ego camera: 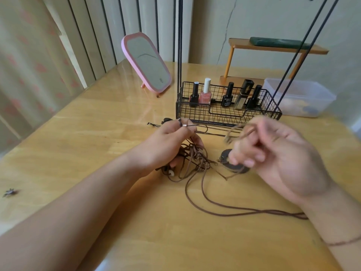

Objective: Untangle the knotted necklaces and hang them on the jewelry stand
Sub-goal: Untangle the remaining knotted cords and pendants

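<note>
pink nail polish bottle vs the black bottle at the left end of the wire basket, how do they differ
The pink nail polish bottle has a see-through body showing pink liquid; the black bottle is opaque and dark. The pink one wears a tall white cap, the black one a black cap tipped white. Both stand upright, side by side, in the wire basket.

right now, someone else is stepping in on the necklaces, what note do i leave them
Left hand: pinches a brown cord at a small silver bead.
Right hand: blurred, fingers curled round a loop of cord.
Knotted necklaces: still a tangle on the table between the hands, round dark pendant beside it.
Done: nothing seen hanging on the jewelry stand.
Left: free each cord, then hang them.
</note>
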The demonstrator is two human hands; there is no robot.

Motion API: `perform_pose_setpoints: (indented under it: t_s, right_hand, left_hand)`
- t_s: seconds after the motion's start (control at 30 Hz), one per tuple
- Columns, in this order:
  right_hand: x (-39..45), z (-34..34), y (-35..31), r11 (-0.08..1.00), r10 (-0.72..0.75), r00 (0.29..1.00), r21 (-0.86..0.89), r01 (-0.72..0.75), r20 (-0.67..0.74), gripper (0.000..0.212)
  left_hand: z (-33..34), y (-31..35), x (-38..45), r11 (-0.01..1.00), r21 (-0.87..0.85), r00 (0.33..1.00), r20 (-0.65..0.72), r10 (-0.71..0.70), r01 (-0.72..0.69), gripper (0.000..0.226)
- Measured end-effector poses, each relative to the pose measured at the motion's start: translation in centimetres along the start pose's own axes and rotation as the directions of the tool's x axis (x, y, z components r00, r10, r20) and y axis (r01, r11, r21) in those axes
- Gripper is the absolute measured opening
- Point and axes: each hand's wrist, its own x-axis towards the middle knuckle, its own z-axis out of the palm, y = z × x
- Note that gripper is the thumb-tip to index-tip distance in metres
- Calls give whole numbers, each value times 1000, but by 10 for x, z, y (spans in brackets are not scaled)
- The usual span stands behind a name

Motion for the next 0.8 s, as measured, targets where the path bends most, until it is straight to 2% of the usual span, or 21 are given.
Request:
perform_pose_setpoints:
  t_s: [0.1, 0.17, 0.2, 0.3, 0.33, 0.4, 0.43, 0.47, 0.5, 0.53, 0.63, 0.73, 0.8]
  right_hand:
    - [4, -8, -10, 964, -9, 972, 255, 71, -237, 43]
    - [6, -23, -16, 928, -16, 948, 349, 133, -318, 51]
    - [6, -33, -18, 899, -18, 952, 411, 150, -307, 57]
    - [7, -62, -20, 715, -49, 996, 694, 91, -81, 85]
    - [6, -67, -25, 721, -33, 995, 687, 86, -90, 91]
    - [5, -70, -23, 794, -69, 989, 593, 134, -130, 89]
    - [5, -67, -24, 876, -21, 979, 468, 116, -202, 83]
    - [5, -60, -23, 966, 2, 935, 243, 90, -355, 77]
    - [5, -51, -20, 998, -41, 890, 27, 59, -454, 73]
    - [6, -43, -15, 991, -88, 875, -127, 30, -477, 70]
    - [8, -32, -3, 906, -133, 917, -422, -41, -376, 64]
    - [6, -26, 2, 787, -119, 972, -616, -32, -202, 63]
    - [4, -22, 4, 703, -130, 986, -711, 20, -100, 53]
  left_hand:
    - [-2, -3, 3, 1000, 5, 999, -34, -3, 3, 15]
    - [-2, -7, 5, 1000, 19, 999, -47, -8, 9, 17]
    - [-2, -8, 6, 999, 31, 999, -43, -10, 12, 18]
    - [-3, -8, 6, 999, 32, 999, -35, -32, 33, 17]
    - [-4, -8, 5, 999, 10, 999, -31, -43, 43, 16]
    - [-6, -6, 3, 998, -45, 999, 6, -51, 51, 15]
    - [-7, -4, 1, 997, -61, 999, 32, -44, 46, 15]
    - [-8, -3, 0, 998, -55, 998, 61, -31, 35, 14]
    - [-9, -3, -1, 999, -38, 996, 91, -18, 21, 15]
    - [-11, -2, -1, 999, -31, 991, 132, -2, 6, 17]
    - [-14, -4, -2, 997, -55, 959, 277, 60, -47, 29]
    - [-15, -5, -2, 995, -61, 943, 321, 91, -75, 3]
    - [-14, -5, -2, 995, -78, 942, 323, 90, -68, 7]
